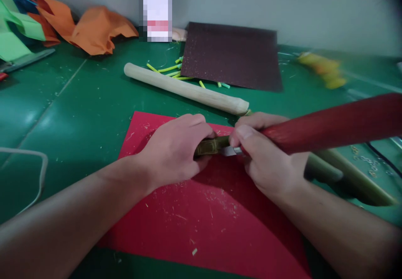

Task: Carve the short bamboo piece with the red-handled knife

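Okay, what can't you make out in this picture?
In the head view:
Olive piece: left end hidden by the left hand.
Red handle: far end cut off by the right edge.
Yellow object: too blurred to identify.
Yellow-green strips: partly covered by the dark sheet.

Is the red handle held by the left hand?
No, the right hand grips the red handle, while the left hand holds a brownish piece.
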A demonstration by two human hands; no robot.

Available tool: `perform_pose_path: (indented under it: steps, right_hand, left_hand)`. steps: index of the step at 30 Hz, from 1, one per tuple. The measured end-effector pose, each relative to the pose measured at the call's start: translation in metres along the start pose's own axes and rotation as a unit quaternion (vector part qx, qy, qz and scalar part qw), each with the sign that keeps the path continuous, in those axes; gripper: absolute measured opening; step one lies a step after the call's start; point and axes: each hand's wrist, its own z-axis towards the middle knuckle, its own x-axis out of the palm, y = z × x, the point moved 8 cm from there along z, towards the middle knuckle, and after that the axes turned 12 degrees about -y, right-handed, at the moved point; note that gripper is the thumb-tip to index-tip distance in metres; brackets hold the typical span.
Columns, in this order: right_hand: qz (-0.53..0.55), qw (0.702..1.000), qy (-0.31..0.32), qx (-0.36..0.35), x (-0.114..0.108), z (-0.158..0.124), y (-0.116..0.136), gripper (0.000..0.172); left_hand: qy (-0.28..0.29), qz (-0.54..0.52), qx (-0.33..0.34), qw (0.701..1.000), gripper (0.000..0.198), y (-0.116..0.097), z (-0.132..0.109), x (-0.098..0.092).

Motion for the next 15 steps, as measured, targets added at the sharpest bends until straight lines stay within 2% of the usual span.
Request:
perform_pose_path:
  steps: [5,8,12,15]
  right_hand:
    - [-0.006,0.998,0.048,-0.037,0.005,0.001,0.011,0.027]
    - [-0.003,1.0,0.011,-0.02,0.002,-0.001,0.006,0.024]
    - [0.042,0.997,-0.046,0.047,-0.004,-0.003,-0.007,0.022]
    - [0.015,1.0,-0.001,0.01,0.001,-0.001,0.0,0.026]
  left_hand:
    - [-0.012,0.01,0.006,1.0,0.01,-0.002,0.001,-0.001]
    - [-0.008,0.006,0.003,1.0,0.011,-0.001,0.001,-0.001]
    - [0.005,0.01,-0.006,1.0,0.016,0.002,-0.001,0.0]
    - [-0.003,0.01,0.002,1.0,0.013,0.001,-0.001,-0.001]
